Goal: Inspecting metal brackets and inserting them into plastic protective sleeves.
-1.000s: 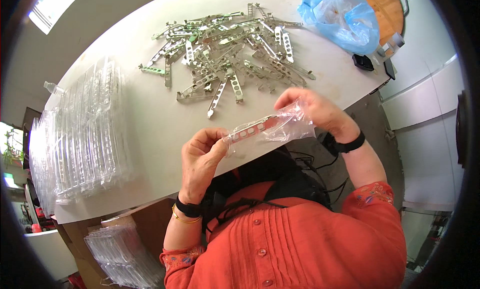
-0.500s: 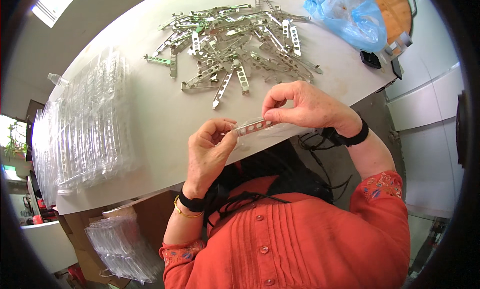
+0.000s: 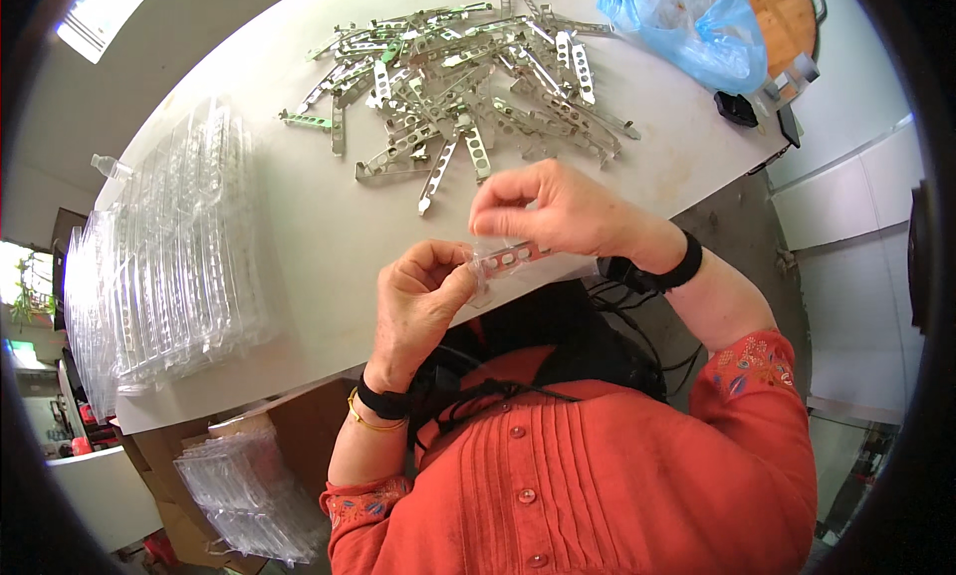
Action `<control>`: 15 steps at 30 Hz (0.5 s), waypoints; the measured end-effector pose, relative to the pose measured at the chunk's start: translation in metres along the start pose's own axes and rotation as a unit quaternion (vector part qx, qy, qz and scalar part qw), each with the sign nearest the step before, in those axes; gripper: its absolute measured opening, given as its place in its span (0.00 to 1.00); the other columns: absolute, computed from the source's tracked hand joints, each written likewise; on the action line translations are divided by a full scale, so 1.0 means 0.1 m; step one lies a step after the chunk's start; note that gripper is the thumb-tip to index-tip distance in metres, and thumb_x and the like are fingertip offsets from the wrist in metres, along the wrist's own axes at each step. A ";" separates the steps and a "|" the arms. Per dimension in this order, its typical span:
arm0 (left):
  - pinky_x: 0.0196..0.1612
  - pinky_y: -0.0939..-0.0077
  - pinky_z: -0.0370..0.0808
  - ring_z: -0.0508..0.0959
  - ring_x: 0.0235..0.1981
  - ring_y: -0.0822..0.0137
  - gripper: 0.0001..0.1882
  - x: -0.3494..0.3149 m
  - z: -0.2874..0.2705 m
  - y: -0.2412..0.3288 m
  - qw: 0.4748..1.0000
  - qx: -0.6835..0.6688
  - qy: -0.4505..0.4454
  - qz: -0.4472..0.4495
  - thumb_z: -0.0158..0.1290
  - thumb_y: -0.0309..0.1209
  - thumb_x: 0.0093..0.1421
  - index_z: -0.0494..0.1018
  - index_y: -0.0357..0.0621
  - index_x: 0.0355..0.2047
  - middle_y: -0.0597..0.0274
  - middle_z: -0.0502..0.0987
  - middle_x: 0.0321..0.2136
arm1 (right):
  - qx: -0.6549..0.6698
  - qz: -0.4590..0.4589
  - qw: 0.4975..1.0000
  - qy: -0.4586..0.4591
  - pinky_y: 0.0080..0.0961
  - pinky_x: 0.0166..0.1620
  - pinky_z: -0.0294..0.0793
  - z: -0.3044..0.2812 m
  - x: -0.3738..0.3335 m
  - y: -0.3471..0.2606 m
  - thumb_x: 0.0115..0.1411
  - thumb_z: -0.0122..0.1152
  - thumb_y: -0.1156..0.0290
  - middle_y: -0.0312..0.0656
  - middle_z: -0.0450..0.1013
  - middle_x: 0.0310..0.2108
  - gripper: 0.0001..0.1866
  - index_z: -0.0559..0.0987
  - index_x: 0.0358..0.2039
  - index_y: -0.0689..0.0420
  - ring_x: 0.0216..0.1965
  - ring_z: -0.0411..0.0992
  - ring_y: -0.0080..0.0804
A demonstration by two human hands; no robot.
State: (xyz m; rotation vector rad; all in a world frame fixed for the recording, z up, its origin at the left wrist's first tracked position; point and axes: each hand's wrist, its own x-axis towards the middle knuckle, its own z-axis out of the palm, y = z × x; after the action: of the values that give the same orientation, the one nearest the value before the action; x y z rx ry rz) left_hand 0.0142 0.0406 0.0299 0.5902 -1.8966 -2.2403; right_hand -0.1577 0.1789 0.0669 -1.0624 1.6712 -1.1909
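Note:
Above the near edge of the table, my left hand (image 3: 413,294) pinches the left end of a perforated metal strip (image 3: 513,258) with a row of round holes. Clear plastic film (image 3: 481,294) wraps around that end and hangs below the fingertips. My right hand (image 3: 558,212) is over the strip, thumb and forefinger closed together at the upper edge of the film, close to the left fingertips. The strip's right end is partly covered by the right hand. Beyond the hands lies a loose heap of similar metal strips (image 3: 438,172).
Rows of clear plastic packs (image 3: 184,256) stand on the table's left. A blue plastic bag (image 3: 687,32), a small black object (image 3: 735,109) and a clear bottle (image 3: 792,82) are at the far right. An open cardboard box (image 3: 304,441) holding more clear packs (image 3: 249,495) sits below the left edge.
My right hand has moved left along the strip, from its right end to the film near my left fingertips. My left hand keeps its pinch in nearly the same place.

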 end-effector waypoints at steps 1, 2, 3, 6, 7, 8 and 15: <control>0.37 0.80 0.75 0.80 0.30 0.72 0.05 0.00 -0.01 0.00 1.000 -0.009 0.000 0.001 0.55 0.22 0.61 0.76 0.31 0.36 0.59 0.81 0.30 | -0.048 -0.018 0.998 0.041 0.16 0.38 0.74 -0.03 0.02 -0.02 0.66 0.59 0.66 0.31 0.76 0.32 0.09 0.80 0.37 0.58 0.35 0.72 0.15; 0.38 0.79 0.76 0.80 0.31 0.71 0.05 0.00 -0.02 -0.01 1.000 -0.017 0.001 0.002 0.55 0.22 0.61 0.76 0.31 0.36 0.59 0.81 0.31 | 0.016 0.075 0.995 0.056 0.19 0.43 0.74 -0.09 -0.04 -0.20 0.68 0.56 0.61 0.31 0.75 0.32 0.13 0.80 0.40 0.58 0.36 0.72 0.17; 0.38 0.79 0.76 0.80 0.31 0.71 0.05 0.00 -0.04 -0.02 1.000 -0.019 0.002 0.002 0.55 0.22 0.61 0.76 0.31 0.36 0.59 0.81 0.31 | 0.015 0.077 0.995 0.054 0.19 0.43 0.74 -0.16 -0.04 -0.15 0.68 0.56 0.61 0.31 0.75 0.32 0.13 0.80 0.40 0.58 0.36 0.72 0.17; 0.36 0.82 0.75 0.79 0.31 0.75 0.06 0.01 -0.11 -0.06 0.999 -0.036 0.028 0.007 0.55 0.22 0.61 0.76 0.31 0.37 0.61 0.80 0.30 | 0.061 -0.071 0.986 0.139 0.21 0.47 0.74 -0.38 -0.13 0.00 0.69 0.54 0.59 0.32 0.75 0.33 0.15 0.78 0.41 0.59 0.38 0.72 0.19; 0.36 0.82 0.75 0.79 0.31 0.75 0.06 0.02 -0.13 -0.08 0.998 -0.044 0.033 0.016 0.55 0.22 0.61 0.76 0.31 0.37 0.61 0.80 0.30 | 0.075 -0.052 0.986 0.139 0.20 0.46 0.73 -0.42 -0.20 0.01 0.69 0.55 0.60 0.32 0.74 0.33 0.14 0.78 0.40 0.60 0.38 0.71 0.18; 0.37 0.82 0.75 0.79 0.31 0.75 0.06 0.02 -0.14 -0.10 0.998 -0.052 0.038 0.025 0.55 0.23 0.61 0.76 0.31 0.37 0.61 0.80 0.30 | 0.088 -0.032 0.986 0.139 0.18 0.46 0.72 -0.45 -0.26 0.03 0.68 0.57 0.61 0.32 0.74 0.33 0.13 0.77 0.40 0.60 0.38 0.71 0.17; 0.37 0.83 0.74 0.78 0.31 0.76 0.07 0.06 -0.08 -0.07 0.999 -0.032 0.014 0.012 0.55 0.22 0.61 0.76 0.31 0.37 0.61 0.80 0.30 | 0.101 0.022 0.991 0.085 0.16 0.39 0.70 -0.26 -0.41 0.28 0.66 0.61 0.66 0.30 0.73 0.32 0.10 0.77 0.39 0.60 0.34 0.68 0.15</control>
State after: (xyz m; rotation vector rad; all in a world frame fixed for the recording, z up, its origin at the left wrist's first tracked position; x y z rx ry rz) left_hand 0.0127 0.0321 0.0212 0.5821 -1.8008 -2.2570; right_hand -0.1736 0.2309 0.0512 -0.8148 1.6503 -1.4225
